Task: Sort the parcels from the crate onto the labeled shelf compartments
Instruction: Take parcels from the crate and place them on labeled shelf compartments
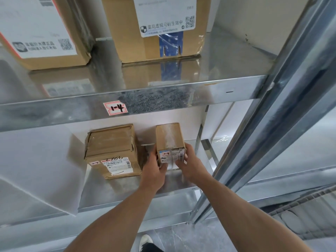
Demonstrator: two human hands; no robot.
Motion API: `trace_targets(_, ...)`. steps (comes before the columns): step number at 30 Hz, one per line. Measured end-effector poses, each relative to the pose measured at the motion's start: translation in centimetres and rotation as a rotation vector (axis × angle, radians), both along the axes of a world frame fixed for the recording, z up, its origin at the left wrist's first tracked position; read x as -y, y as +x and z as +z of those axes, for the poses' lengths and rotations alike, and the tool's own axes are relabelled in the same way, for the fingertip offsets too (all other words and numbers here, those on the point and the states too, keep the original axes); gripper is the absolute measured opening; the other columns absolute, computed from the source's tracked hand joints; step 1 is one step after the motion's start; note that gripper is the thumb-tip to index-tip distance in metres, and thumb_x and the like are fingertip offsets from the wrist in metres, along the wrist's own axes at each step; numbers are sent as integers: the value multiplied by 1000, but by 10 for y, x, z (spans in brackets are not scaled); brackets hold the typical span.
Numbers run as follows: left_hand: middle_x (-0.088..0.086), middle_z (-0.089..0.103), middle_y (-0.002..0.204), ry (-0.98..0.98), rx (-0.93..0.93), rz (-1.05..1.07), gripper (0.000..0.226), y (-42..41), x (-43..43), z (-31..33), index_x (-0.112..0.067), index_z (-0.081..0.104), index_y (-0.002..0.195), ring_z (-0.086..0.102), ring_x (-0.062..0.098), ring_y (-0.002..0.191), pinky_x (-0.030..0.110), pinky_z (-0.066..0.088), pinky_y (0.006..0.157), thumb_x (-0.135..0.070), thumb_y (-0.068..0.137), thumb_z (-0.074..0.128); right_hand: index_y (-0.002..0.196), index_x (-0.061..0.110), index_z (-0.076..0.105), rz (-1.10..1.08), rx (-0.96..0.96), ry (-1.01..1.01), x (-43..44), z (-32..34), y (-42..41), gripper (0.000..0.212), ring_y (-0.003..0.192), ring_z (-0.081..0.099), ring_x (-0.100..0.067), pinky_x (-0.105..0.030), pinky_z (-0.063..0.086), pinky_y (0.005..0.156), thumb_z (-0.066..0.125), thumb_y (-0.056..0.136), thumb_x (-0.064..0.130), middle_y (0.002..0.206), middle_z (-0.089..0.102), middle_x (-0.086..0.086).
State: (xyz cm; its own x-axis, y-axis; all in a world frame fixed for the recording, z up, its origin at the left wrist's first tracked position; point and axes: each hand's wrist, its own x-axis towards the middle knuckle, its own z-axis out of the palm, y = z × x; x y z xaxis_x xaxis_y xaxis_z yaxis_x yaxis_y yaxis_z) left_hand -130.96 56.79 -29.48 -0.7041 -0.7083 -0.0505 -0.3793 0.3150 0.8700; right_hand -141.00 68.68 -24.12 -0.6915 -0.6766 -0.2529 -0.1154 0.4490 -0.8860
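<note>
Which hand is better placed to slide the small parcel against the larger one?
Probably the right hand: it grips the small parcel on its right side, while the left hand sits between it and the larger parcel.

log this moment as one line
state: small parcel stands on lower shelf | left hand: grips it | right hand: grips it | neighbour: larger parcel at its left, apart
</note>
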Motion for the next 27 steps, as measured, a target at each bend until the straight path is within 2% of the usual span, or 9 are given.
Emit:
trace_targets(4,-4,59,139,-17,4,34,77,3,-4,4,-38,27,151,57,19,129,50,48,108,-16,90,68,155,34,23,-12,-21,-18,-4,5,10,70,127,51,-10,-37,48,106,60,99,14,140,55,10)
trace_targets(6,-3,58,141,-29,3,59,80,5,-6,9,-35,27,152,55,20,131,48,46,109,-18,88,72,153,33,24,-29,-22,-35,-9,7,15,68,122,47,-6,-34,46,105,59,99,11,133,53,12)
trace_targets(9,-3,52,147,-37,3,87,83,11,-10,15,-31,25,155,49,19,137,47,42,112,-20,89,73,148,37,28,-42,-58,-63,-17,10,25,66,115,43,-3,-24,39,95,58,98,7,124,48,13)
trace_targets(12,-1,42,156,-60,23,95,84,24,-14,21,-28,19,159,41,20,143,47,38,116,-23,93,71,154,30,23,-76,-87,-32,-22,12,37,67,130,46,-15,-28,39,100,57,100,10,143,48,1)
trace_targets(15,5,40,158,-141,10,45,74,43,-19,27,-20,25,158,40,23,144,40,36,116,-22,96,66,160,32,12,-134,-157,29,-24,9,50,76,145,39,-25,-42,37,113,57,101,17,161,33,2)
trace_targets(19,6,45,153,-275,-42,-11,60,76,-23,38,-14,36,153,43,23,140,32,34,113,-21,99,61,159,30,16,-176,-258,27,-25,10,75,72,146,36,-25,-43,34,117,56,101,20,165,25,1)
trace_targets(22,4,44,152,-353,-73,-39,55,104,-19,44,-14,39,152,37,18,142,27,29,115,-21,101,57,162,25,10,-233,-307,49,-24,13,97,72,153,22,-24,-39,27,120,52,103,23,169,9,2)
trace_targets(24,5,45,151,-399,-117,-60,53,124,-14,49,-11,41,150,35,16,140,28,29,117,-18,100,58,162,22,5,-294,-302,56,-23,16,111,73,155,11,-23,-38,22,121,50,105,25,170,-1,1)
trace_targets(27,5,44,151,-438,-150,-70,52,160,-10,56,-9,42,149,36,16,139,24,28,114,-16,100,58,162,20,3,-340,-304,70,-25,18,136,73,156,8,-23,-40,22,121,49,105,25,170,-4,0)
